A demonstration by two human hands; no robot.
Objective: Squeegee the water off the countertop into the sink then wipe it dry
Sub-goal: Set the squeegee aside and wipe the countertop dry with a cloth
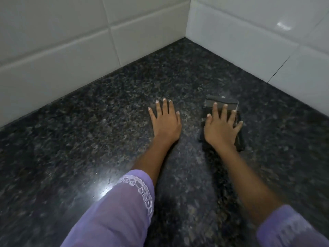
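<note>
While left hand [165, 122] lies flat, fingers spread, on table [89, 122], right hand [220, 129] presses dark cloth [221, 102], fingers straight.

Dim overall; your overhead light glares off the bench [105, 191] lower left, tile [283, 25] hotspot upper right, edges blurred and bowed.

Right hand [221, 126] covers the middle of the dark cloth [222, 104], hiding how it is folded; material too blurred to tell. Worktop [89, 122] cut off at left, right and bottom edges; right part smeared with blur. Wetness of surface impossible to tell. Both purple sleeves [114, 211] cut off at bottom edge. Sink out of frame.
</note>
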